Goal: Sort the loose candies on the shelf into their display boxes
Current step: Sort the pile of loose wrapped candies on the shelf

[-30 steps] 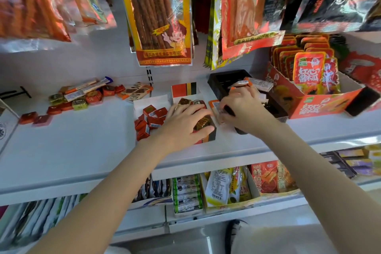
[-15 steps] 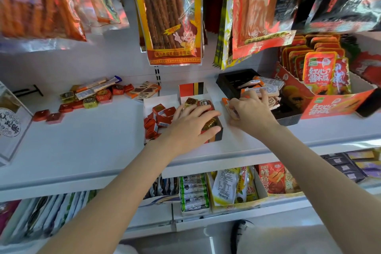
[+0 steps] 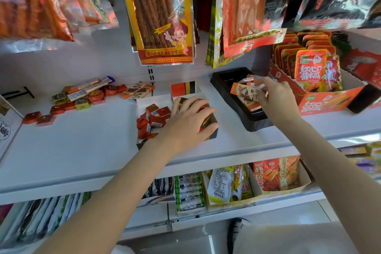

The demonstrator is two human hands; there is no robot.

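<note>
Your right hand [image 3: 276, 97] is pinching an orange wafer pack [image 3: 245, 94] between thumb and fingertips, holding it over the black tray [image 3: 247, 121]. My read: you're feeding it in flat so it's stacking with the packs already lying there. Your left hand [image 3: 189, 121] is resting on the white box [image 3: 144, 103], fingers spread and lightly curved over the gold and red candies at its right end. I can't tell whether it's gripping any; it looks more like it's steadying the box and pressing the contents down.

The loose pile [image 3: 88, 95] is sitting well left on the shelf [image 3: 82, 140]: red squares, gold squares, long bars, a few wafer packs. Two red squares [image 3: 39, 118] are lying apart, nearer the left edge.

Room:
- The tray's front corner is sitting near the shelf lip, so you're risking nudging it off if you push down hard.
- The red carton [image 3: 329, 103] is crowding the tray's right side; come in from the left or above.
- Hanging bags [image 3: 162, 16] are limiting headroom at the back.
- Bare shelf between the white box and the pile is giving your left hand a clear sweep path.
</note>
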